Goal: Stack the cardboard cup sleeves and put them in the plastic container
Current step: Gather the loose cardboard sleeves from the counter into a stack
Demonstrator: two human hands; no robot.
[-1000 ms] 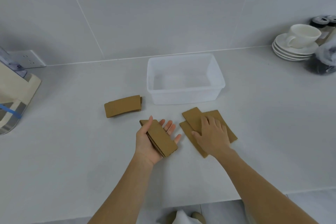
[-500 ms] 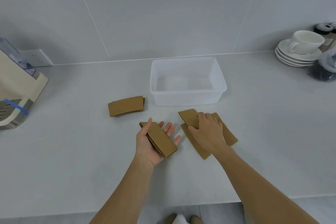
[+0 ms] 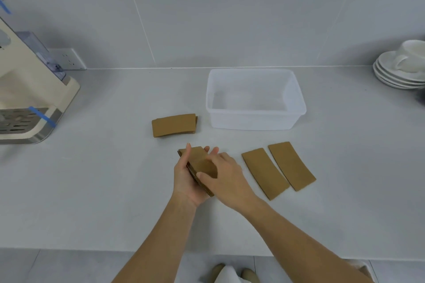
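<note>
**Cardboard stack held between both hands, container empty**

Cardboard sleeve stack [image 3: 199, 167] lies in the upturned left hand [image 3: 187, 182]: thumb along its left edge, fingertips [image 3: 214, 150] poking out past the far right side. Right hand [image 3: 226, 179] lies palm-down on top, thumb at the near edge, fingers flat, pressing rather than pinching. Two single sleeves [image 3: 264, 173] [image 3: 291, 166] lie flat side by side just right of the hands, apart from each other. Small sleeve pile [image 3: 174, 125] sits far-left of the hands, near the plastic container [image 3: 255, 122], which is well beyond the fingers on the counter [image 3: 103, 179].
</note>
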